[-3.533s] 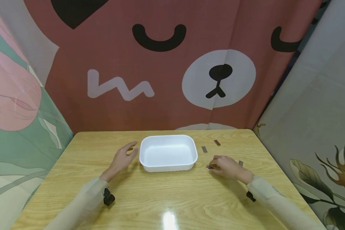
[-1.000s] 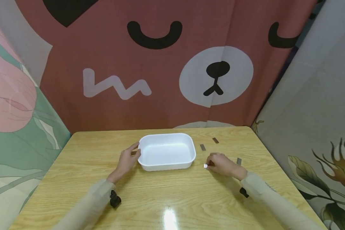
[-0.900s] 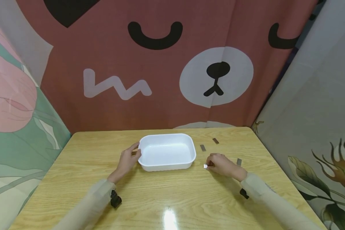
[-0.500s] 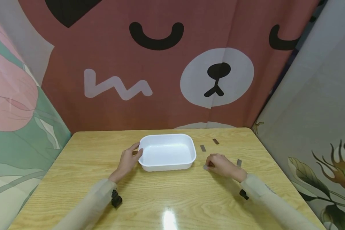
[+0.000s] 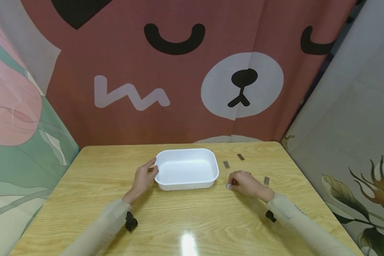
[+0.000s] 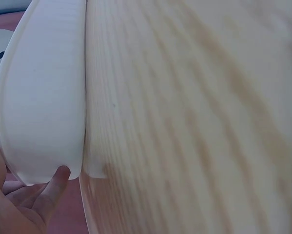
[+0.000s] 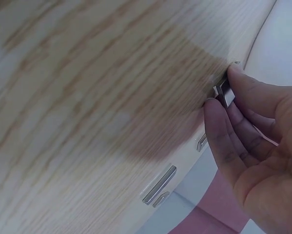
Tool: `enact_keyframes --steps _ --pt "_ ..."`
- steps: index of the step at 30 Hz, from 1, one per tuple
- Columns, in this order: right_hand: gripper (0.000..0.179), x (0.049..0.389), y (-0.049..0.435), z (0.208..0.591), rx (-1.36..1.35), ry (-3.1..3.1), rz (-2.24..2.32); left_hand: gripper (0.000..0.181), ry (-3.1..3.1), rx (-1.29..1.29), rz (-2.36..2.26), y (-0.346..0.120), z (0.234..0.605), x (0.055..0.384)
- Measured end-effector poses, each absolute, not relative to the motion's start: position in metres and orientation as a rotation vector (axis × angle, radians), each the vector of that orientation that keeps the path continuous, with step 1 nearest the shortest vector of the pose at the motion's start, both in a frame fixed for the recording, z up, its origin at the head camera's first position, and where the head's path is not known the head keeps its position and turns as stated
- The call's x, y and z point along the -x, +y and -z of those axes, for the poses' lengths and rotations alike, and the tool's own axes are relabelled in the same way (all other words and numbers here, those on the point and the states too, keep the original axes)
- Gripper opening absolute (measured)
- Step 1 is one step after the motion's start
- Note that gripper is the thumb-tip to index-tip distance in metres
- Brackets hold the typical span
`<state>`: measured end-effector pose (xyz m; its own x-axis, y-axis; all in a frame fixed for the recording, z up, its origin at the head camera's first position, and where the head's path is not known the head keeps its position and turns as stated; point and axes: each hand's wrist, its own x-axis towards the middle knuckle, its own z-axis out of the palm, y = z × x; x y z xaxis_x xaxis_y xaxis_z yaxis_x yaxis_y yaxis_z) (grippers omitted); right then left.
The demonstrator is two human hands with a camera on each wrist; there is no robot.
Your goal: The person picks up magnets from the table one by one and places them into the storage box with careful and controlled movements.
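My left hand [image 5: 143, 180] holds the left end of a white rectangular plastic tub [image 5: 185, 186]. Its thumb is at the rim, and in the left wrist view a fingertip [image 6: 63, 171] presses low on the outer wall. To the right of the tub, my right hand [image 5: 248, 183] pinches a small shiny metal plate [image 7: 226, 93] between thumb and fingertips, close over the table. Part of the plate is hidden by the fingers. More small flat metal plates lie nearby: one [image 5: 226, 164] beside the tub, another [image 5: 240, 156] behind it, a third [image 5: 267, 181] behind my right wrist.
The wooden table [image 5: 166, 220] runs back to a reddish curtain [image 5: 131, 124] with a bear print. Patterned cloths hang at the left and right sides. Black wrist cameras sit at both cuffs.
Over the last few seconds my left hand has come in from the left onto the tub's end. My right hand stays almost in place; the pinched plate has tilted and lost its bright glint.
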<state>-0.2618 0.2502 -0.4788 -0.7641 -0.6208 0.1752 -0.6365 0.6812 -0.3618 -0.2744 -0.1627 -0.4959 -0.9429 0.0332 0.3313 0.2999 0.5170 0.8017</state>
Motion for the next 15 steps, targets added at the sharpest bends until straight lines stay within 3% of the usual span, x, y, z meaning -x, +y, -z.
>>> enact_keyframes --steps 15 --pt "0.010 0.2637 0.2508 0.4791 -1.046 -2.870 -0.639 0.043 -2.483 0.289 1.382 -0.1628 0.4958 0.2740"
